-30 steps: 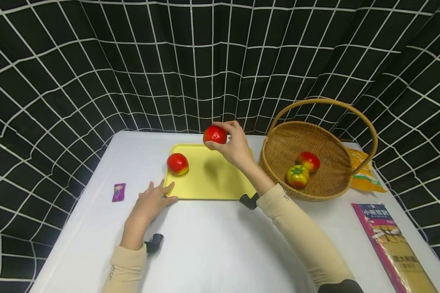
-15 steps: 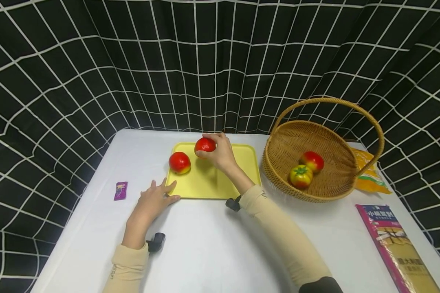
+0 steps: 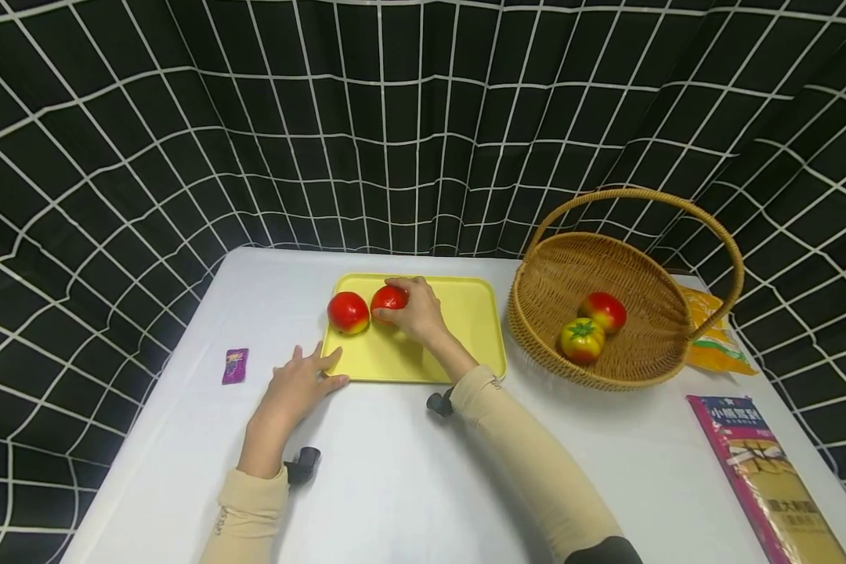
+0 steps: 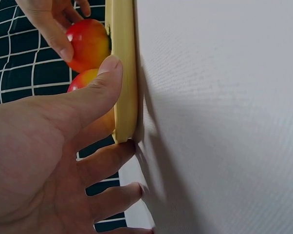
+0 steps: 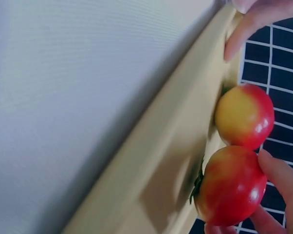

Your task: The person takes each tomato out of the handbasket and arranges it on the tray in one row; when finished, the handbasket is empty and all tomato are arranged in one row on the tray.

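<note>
Where the bench (image 3: 388,478) shows at the left of the head view, a small purple packet (image 3: 235,366) lies flat, well apart from the work. Next, left of centre: left hand (image 3: 299,386), fingers spread apart, gripping nothing, thumb against the near-left corner of the yellow tray (image 3: 465,329); probably steadying it. Tray mid-frame. At its left end, first tomato (image 3: 348,312), red and yellow. Just right of that, over the tray's left half, held tomato (image 3: 386,302), clamped between thumb and fingers of the right hand (image 3: 417,312). Right wrist view: green calyx faces the tray, side against or very near the first tomato; cannot tell whether the tray bears its weight.

Step in hand, by my reading: placing it beside its neighbour. Next move calls for settling it, then loosening the fingers without rolling either one.

Right of frame: wicker basket (image 3: 571,270), two more tomatoes (image 3: 582,340) inside, likely candidates to follow; orange bag (image 3: 719,337) behind. Lower right, long pink-edged packet (image 3: 768,486).
</note>
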Motion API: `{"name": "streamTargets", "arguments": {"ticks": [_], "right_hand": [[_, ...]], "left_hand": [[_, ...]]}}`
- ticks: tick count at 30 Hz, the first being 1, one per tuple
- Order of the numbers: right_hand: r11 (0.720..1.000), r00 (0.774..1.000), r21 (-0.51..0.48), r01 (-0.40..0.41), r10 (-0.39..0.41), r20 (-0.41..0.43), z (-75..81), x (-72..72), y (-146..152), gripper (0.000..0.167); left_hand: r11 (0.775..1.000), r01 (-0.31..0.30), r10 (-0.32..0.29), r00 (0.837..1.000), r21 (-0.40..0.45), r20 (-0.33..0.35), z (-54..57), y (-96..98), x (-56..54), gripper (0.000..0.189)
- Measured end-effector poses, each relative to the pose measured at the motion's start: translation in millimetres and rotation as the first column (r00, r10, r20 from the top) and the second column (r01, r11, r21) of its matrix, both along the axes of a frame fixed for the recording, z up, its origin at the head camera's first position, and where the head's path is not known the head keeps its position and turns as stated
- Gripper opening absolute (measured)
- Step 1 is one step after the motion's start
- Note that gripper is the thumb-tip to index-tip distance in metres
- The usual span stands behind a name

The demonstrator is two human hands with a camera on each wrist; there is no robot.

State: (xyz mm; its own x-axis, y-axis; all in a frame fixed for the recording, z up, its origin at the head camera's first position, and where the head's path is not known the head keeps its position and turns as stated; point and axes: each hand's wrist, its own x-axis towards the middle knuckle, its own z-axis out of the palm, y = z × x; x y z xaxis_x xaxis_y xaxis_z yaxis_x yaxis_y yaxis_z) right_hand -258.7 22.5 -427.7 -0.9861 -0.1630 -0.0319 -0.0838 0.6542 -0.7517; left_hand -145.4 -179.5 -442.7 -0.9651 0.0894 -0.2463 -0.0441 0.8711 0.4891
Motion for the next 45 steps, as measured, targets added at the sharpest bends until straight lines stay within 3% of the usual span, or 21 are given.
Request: {"name": "streamTargets", "arguments": {"ticks": [10, 18, 28, 38, 45], "right_hand": [[1.000, 1.000, 0.016, 0.004, -0.004, 0.014, -2.7, 3.2, 3.3, 0.063], [1.000, 1.000, 0.016, 0.002, -0.002, 0.011, 10.5, 4.8, 12.8, 0.069], [0.997, 0.995, -0.077, 0.009, -0.016, -0.100, 60.5, 12.5, 40.3, 0.070], [0.994, 0.967, -0.108, 0.034, -0.060, -0.249, 115.9, 26.7, 79.5, 0.064], [0.992, 0.961, -0.077, 0.096, -0.113, -0.251, 139.4, 31.8, 118.6, 0.057]], "left_hand": [[1.000, 0.002, -0.002, 1.000, 0.001, -0.002, 2.4, 3.8, 0.1, 0.063], [1.000, -0.002, 0.002, 1.000, -0.001, 0.009, 1.3, 4.6, -0.1, 0.064], [1.000, 0.000, 0.000, 1.000, 0.003, 0.005, 1.9, 3.9, -0.1, 0.064], [1.000, -0.014, 0.014, 1.000, 0.007, 0.020, 2.2, 2.9, 1.8, 0.064], [1.000, -0.012, 0.012, 1.000, 0.015, 0.022, 2.0, 3.3, 3.0, 0.065]]}}
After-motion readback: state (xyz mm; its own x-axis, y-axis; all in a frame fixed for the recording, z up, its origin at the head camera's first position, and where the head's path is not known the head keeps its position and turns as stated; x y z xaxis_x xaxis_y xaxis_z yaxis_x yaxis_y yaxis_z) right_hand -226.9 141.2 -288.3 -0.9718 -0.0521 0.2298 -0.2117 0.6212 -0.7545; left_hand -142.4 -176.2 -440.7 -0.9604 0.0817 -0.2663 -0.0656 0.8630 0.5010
